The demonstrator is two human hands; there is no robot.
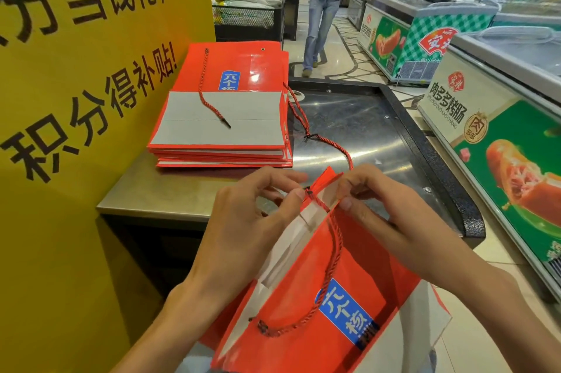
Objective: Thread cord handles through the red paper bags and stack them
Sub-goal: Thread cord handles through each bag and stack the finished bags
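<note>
Both hands work at the top edge of a flat red paper bag (318, 306) with a blue label reading "六个核", held low before the steel counter (170, 190). The left hand (243, 230) pinches the black-tipped red twisted cord (334, 251); the right hand (373, 202) fingers grip the bag's rim. A stack of red paper bags (224, 105) lies on the counter beside a yellow sign (60, 99) reading "积分得补贴!".

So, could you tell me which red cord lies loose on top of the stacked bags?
The red cord running across the stack's top bag, untouched; the others trail off the counter or hang from the held bag.
</note>
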